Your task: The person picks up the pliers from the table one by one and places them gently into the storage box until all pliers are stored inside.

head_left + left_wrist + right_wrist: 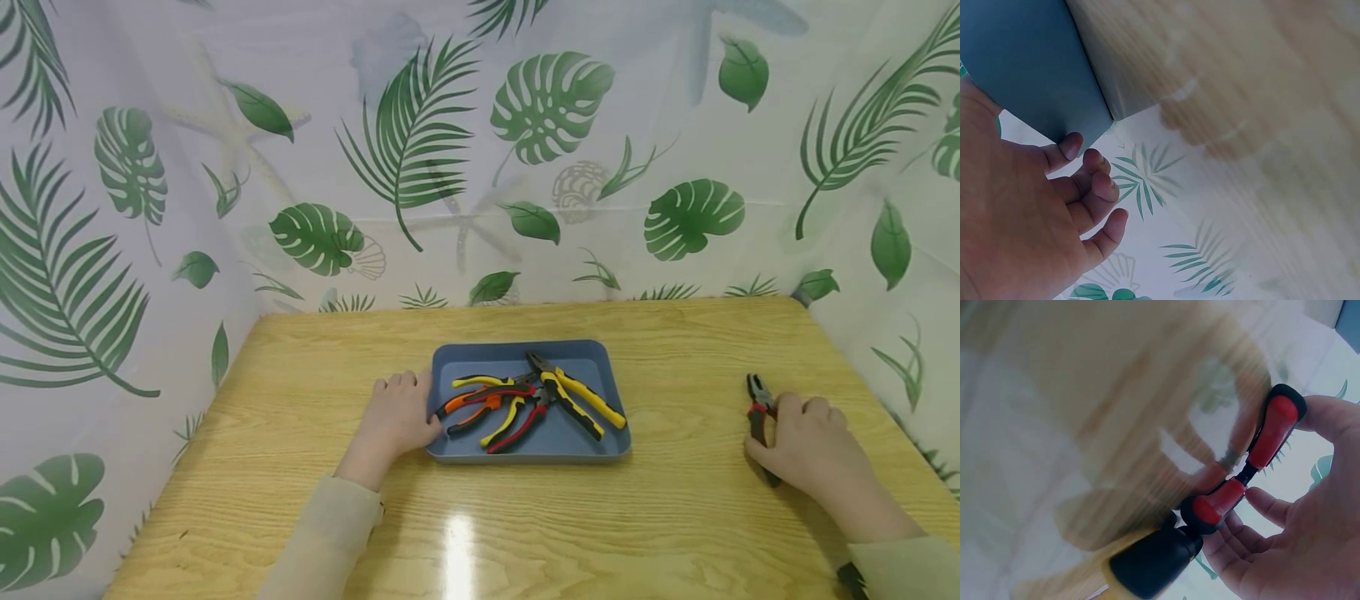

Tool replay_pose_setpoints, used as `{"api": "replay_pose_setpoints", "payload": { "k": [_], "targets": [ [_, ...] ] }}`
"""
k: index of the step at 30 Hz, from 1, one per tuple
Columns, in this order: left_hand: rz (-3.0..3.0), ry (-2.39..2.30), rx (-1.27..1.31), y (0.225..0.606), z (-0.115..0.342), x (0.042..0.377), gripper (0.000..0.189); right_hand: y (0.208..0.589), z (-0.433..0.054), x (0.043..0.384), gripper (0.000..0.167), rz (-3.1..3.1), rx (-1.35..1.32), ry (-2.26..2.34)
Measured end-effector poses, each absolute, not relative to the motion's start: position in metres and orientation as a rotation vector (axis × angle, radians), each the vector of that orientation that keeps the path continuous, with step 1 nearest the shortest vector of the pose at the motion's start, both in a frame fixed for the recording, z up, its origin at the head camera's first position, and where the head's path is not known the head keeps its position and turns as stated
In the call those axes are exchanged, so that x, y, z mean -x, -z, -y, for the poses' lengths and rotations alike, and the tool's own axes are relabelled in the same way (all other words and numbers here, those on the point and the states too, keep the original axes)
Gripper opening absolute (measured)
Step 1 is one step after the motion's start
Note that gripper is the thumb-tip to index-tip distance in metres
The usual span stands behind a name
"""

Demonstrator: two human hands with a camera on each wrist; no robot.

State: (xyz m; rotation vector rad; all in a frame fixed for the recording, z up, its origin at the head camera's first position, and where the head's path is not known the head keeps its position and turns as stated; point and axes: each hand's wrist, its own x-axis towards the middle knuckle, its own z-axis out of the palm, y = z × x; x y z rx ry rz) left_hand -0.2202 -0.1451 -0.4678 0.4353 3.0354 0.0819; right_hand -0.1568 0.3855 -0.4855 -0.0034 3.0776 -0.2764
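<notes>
In the head view, my left hand (401, 412) rests against the left wall of a blue-grey tray (528, 459), fingers loosely bent. The left wrist view shows a fingertip touching the tray's lower corner (1091, 119); the thumb is partly hidden behind the tray. Inside the tray lies a heap of pliers with yellow, orange and red handles. Over at the right, my right hand (813, 442) holds red-and-black pliers (760, 404), their dark jaws facing the far side. In the right wrist view, a yellow-and-black handle (1150, 565) shows beside the red grips (1213, 506).
The wooden table (337, 342) carries the tray near its middle. Behind it and along both sides hangs a white sheet (465, 183) printed with green leaves. Among the tray's contents, large yellow-and-black pliers (588, 396) lie slanted on the right side.
</notes>
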Motion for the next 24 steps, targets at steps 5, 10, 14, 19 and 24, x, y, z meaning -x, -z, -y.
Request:
{"api": "replay_pose_setpoints", "payload": {
  "k": [5, 10, 14, 19, 24],
  "targets": [
    [-3.033, -0.086, -0.428, 0.4688, 0.1453, 0.2213, 0.064, 0.4835, -0.3842, 0.1581, 0.073, -3.033, 0.011, 0.272],
    [-3.044, -0.088, -0.433, 0.4675, 0.1448, 0.2202, 0.063, 0.4796, -0.3825, 0.1580, 0.075, -3.011, 0.006, 0.270],
    [-3.047, -0.088, -0.429, 0.4678, 0.1435, 0.2202, 0.062, 0.4789, -0.3821, 0.1583, 0.074, -3.013, 0.009, 0.274],
    [-3.039, -0.090, -0.437, 0.4680, 0.1430, 0.2199, 0.062, 0.4780, -0.3818, 0.1597, 0.076, -3.002, 0.017, 0.278],
    [-3.045, -0.090, -0.446, 0.4675, 0.1441, 0.2189, 0.061, 0.4779, -0.3818, 0.1614, 0.079, -2.992, -0.009, 0.313]
  ]
}}
